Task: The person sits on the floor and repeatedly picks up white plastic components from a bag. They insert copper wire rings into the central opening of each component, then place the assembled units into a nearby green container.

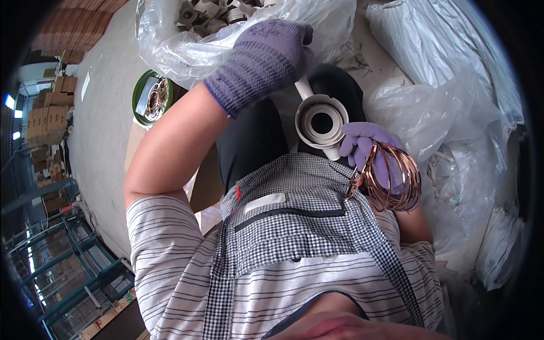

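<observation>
Holding copper rings in the partly curled right hand, with fingertips close against the side of a pale fitting at the lap, between both hands. Curling the left hand just above the fitting, next to the end of its upper stub, back of the glove to the camera and inner side hidden: cannot tell of any grip there. Seeing beyond the left hand a clear bag of grey parts, left of it a green tub with shiny coils, and right of the right hand crumpled plastic.
</observation>
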`<state>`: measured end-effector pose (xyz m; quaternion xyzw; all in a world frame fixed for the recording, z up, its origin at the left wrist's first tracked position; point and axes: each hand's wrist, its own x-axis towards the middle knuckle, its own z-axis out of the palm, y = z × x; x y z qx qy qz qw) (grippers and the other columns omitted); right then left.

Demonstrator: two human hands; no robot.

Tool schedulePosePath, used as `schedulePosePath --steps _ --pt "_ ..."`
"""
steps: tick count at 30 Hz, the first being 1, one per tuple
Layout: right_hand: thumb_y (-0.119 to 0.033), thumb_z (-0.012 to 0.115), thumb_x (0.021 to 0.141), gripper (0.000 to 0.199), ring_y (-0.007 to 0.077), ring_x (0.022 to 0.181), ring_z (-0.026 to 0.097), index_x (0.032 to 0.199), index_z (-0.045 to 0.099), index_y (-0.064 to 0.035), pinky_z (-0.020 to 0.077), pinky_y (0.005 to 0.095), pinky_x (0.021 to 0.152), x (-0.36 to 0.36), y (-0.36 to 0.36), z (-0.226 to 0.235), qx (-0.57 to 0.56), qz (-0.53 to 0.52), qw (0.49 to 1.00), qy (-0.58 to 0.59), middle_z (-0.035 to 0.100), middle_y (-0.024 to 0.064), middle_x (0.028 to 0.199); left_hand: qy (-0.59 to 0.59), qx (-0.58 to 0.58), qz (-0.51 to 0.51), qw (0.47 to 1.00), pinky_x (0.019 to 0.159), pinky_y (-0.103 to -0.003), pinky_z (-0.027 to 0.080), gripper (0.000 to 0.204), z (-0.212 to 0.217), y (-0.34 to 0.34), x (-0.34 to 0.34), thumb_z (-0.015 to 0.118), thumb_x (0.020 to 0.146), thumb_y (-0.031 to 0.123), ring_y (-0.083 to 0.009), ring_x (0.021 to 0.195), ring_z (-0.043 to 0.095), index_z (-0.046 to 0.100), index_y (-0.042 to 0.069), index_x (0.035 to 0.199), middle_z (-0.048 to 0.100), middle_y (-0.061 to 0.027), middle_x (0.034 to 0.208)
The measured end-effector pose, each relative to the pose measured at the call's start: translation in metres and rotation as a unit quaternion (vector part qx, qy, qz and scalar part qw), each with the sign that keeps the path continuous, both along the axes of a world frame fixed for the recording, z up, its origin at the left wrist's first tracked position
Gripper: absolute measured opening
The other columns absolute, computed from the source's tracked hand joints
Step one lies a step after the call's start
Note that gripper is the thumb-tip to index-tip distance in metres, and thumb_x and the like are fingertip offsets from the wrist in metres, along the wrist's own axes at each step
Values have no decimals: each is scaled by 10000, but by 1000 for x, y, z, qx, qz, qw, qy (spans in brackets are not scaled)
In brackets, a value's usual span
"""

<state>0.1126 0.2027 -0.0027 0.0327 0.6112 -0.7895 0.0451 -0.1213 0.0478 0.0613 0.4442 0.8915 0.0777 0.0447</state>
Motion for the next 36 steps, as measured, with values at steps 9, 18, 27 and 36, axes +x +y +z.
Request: schedulePosePath --steps 9,18,27,36 --pt "-118 536 1038 382 126 949 653 1373 578 61 539 226 874 1 14 -7 60 -17 995 77 690 93 1061 -157 -236 79 956 830 -390 593 359 20 -20 1 802 822 356 -292 898 739 756 104 1074 751 -127 1010" --pt "-157 520 1041 350 223 1120 664 1304 591 62 529 352 994 3 31 -16 461 -47 873 150 668 136 1252 -298 126 -98 941 750 -457 552 395 -36 -113 140 816 806 472 -359 870 704 737 145 1013 725 -120 879" --pt "-154 428 1085 369 188 1151 625 1352 584 47 470 330 1082 -73 42 -24 142 -28 985 93 648 133 1240 -289 237 -125 919 751 -462 557 394 -58 -42 176 742 828 491 -362 837 712 721 115 944 710 -141 815" --pt "-366 584 974 520 272 1092 629 1287 587 49 493 420 983 -22 3 -13 342 -113 925 118 637 159 1188 -403 160 -168 885 864 -393 549 300 -29 -52 115 719 826 238 -284 941 712 743 93 1088 730 -116 976"
